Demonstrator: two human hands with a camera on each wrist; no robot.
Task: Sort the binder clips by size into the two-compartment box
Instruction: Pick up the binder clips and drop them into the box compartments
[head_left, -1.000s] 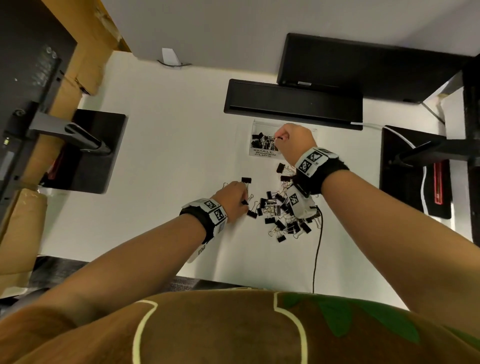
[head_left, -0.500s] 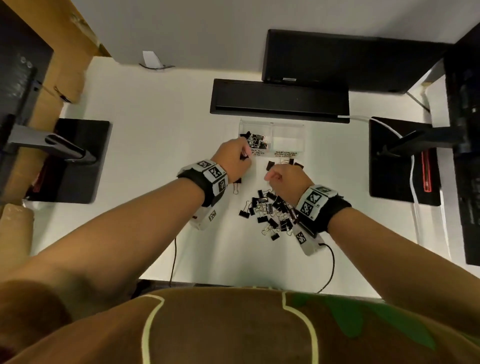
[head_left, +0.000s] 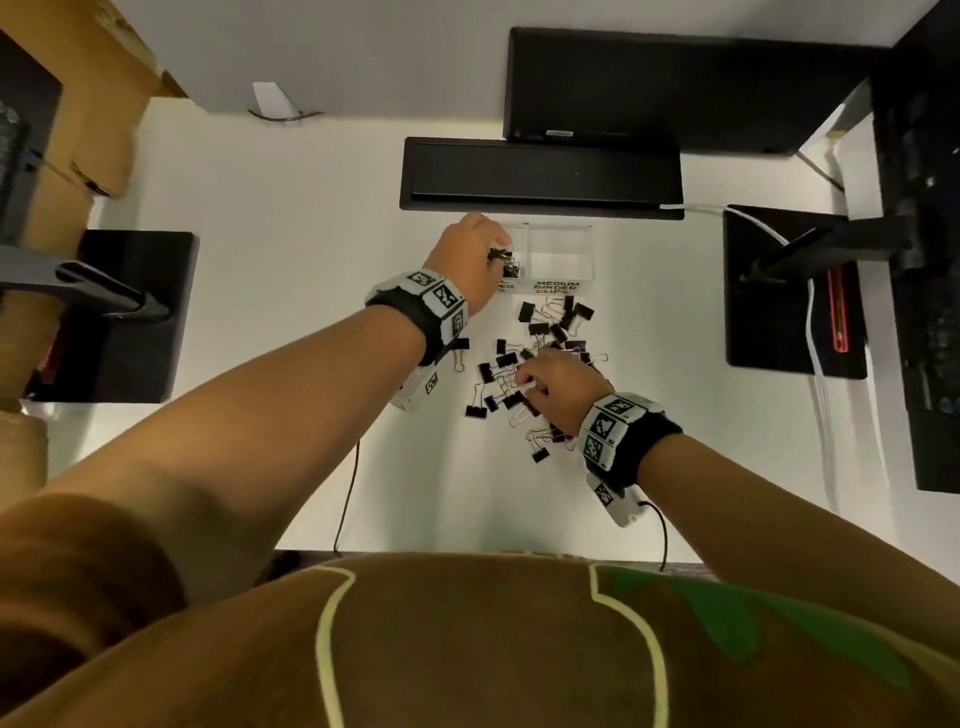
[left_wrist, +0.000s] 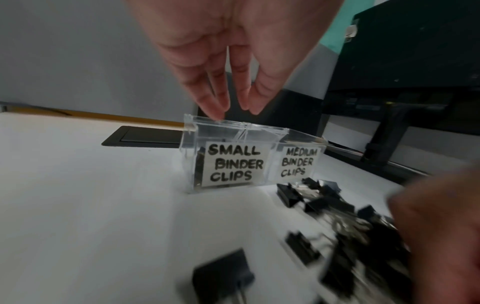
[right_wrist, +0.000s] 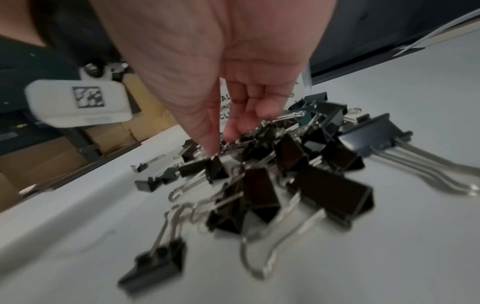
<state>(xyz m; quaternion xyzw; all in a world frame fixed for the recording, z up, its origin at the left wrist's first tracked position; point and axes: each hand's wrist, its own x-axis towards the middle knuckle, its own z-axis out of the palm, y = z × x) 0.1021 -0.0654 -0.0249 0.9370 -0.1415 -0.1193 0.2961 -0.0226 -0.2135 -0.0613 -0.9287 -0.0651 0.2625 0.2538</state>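
A clear two-compartment box (head_left: 560, 226) (left_wrist: 235, 131) stands at the back of the white desk, labelled SMALL BINDER CLIPS on the left and MEDIUM BINDER CLIPS on the right. Small black clips (head_left: 508, 262) lie in the left compartment; the right one looks empty. My left hand (head_left: 497, 250) (left_wrist: 233, 112) hovers over the small compartment, fingers straight down and holding nothing. A pile of black binder clips (head_left: 545, 338) (left_wrist: 337, 207) (right_wrist: 306, 164) of two sizes lies in front of the box. My right hand (head_left: 525, 383) (right_wrist: 221, 146) reaches into the pile, thumb and forefinger pinching a small clip (right_wrist: 215, 167).
A black recessed panel (head_left: 540, 179) and a monitor (head_left: 675, 88) sit just behind the box. Monitor stand bases stand at the left (head_left: 119, 317) and right (head_left: 795, 291). A black cable (head_left: 347, 493) runs to the desk's front edge. Cardboard (head_left: 104, 104) fills the far left.
My left hand rose from the pile to the small compartment and let go of its clip. My right hand came back from the box down into the pile.
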